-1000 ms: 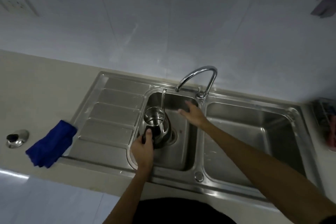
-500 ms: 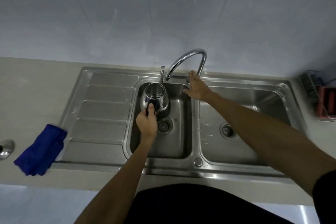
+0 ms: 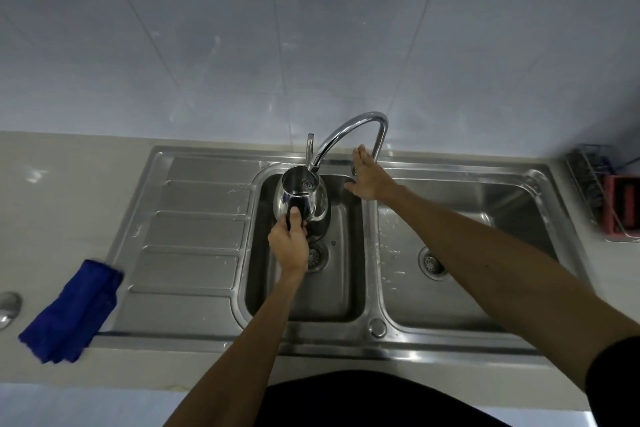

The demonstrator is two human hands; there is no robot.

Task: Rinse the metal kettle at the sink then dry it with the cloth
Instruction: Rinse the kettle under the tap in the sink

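My left hand grips the dark handle of the shiny metal kettle, held over the left basin of the steel sink. The kettle's open mouth sits right under the outlet of the curved chrome tap; its thin spout points up at the back. No water stream shows. My right hand rests at the foot of the tap, fingers spread over the lever, which the hand hides. The blue cloth lies crumpled on the counter, left of the draining board.
A ribbed draining board lies left of the basin, and the right basin holds scattered drops. A round metal lid sits at the far left edge. A wire rack with a red item stands at the far right. Tiled wall behind.
My left hand lifted the kettle from the basin floor up under the tap outlet. My right hand went from above the basin to the tap's base.
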